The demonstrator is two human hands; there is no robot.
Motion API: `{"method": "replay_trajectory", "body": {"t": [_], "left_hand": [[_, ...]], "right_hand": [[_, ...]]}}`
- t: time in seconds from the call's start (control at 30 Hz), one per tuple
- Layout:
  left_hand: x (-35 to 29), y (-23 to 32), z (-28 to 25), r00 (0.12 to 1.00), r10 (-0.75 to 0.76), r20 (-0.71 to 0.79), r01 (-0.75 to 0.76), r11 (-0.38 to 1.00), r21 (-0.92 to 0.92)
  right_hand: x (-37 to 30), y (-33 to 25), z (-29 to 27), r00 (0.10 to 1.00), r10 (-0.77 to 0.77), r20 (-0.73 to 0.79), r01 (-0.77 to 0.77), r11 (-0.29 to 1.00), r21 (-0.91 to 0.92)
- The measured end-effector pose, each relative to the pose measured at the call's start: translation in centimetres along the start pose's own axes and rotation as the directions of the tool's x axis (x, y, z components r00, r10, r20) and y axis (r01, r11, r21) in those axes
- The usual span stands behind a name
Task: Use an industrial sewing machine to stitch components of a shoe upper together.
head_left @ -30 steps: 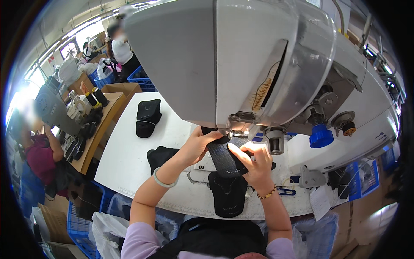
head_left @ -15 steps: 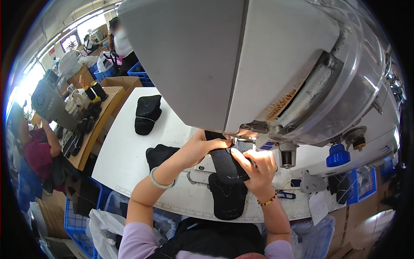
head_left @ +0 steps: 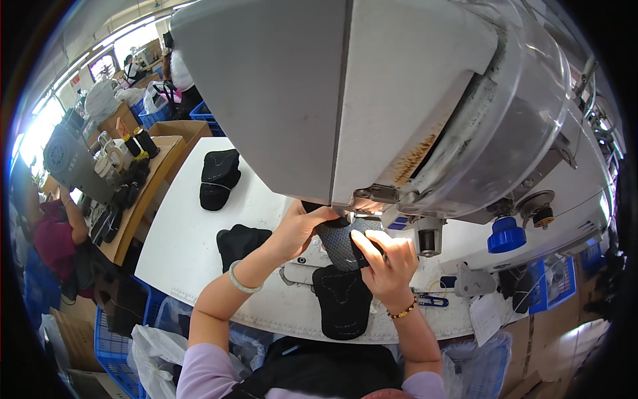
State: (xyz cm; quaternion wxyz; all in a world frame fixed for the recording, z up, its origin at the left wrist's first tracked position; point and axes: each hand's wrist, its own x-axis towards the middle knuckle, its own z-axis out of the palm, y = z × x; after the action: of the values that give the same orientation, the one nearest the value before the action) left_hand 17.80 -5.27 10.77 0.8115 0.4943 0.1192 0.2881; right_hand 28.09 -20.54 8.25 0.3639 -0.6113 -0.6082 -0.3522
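Observation:
A big grey sewing machine head (head_left: pixel 372 100) fills the top of the view. Under it, both my hands hold a black textured fabric piece (head_left: pixel 339 243) at the needle area. My left hand (head_left: pixel 299 229) grips its far left edge. My right hand (head_left: pixel 385 263) presses and pinches its right side. A stack of black cut pieces (head_left: pixel 342 302) lies on the white table (head_left: pixel 186 233) just in front of my hands. A smaller black pile (head_left: pixel 239 243) sits beside my left wrist, which wears a pale bangle.
Another black bundle (head_left: pixel 219 176) lies farther left on the table. Blue-handled snips (head_left: pixel 432 300) rest at the right. A blue knob (head_left: pixel 505 236) sticks out of the machine. A wooden bench (head_left: pixel 143 193) with thread cones stands at the left, with a person in red (head_left: pixel 53 236) there.
The camera has moved closer under the machine head. My hands have shifted the black piece slightly under the needle area, still gripping it on both sides.

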Motion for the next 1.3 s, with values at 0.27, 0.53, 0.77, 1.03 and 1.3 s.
{"method": "replay_trajectory", "body": {"t": [0.27, 0.53, 0.77, 1.03, 1.3], "left_hand": [[-1.0, -0.8, -0.2, 0.999, 0.017, -0.03, -0.017, 1.0, 0.008], [-2.8, -1.2, 1.4, 0.975, 0.161, -0.156, -0.127, 0.97, 0.207], [-3.2, -2.2, 3.7, 0.884, 0.396, -0.249, -0.281, 0.875, 0.394], [-3.7, -3.4, 4.8, 0.822, 0.429, -0.373, -0.329, 0.894, 0.303], [-4.6, -3.2, 2.7, 0.876, 0.203, -0.437, -0.122, 0.971, 0.205]], "right_hand": [[0.0, 0.3, -0.2, 0.998, -0.045, -0.037, 0.044, 0.999, -0.026], [-1.2, 1.8, 0.5, 0.995, 0.086, -0.059, -0.085, 0.996, 0.026], [-1.1, 2.4, 1.3, 0.91, 0.35, -0.222, -0.339, 0.937, 0.088], [-1.5, 3.1, 3.5, 0.765, 0.631, -0.127, -0.527, 0.728, 0.439], [-2.8, 4.7, 4.8, 0.63, 0.759, 0.166, -0.669, 0.421, 0.612]]}}
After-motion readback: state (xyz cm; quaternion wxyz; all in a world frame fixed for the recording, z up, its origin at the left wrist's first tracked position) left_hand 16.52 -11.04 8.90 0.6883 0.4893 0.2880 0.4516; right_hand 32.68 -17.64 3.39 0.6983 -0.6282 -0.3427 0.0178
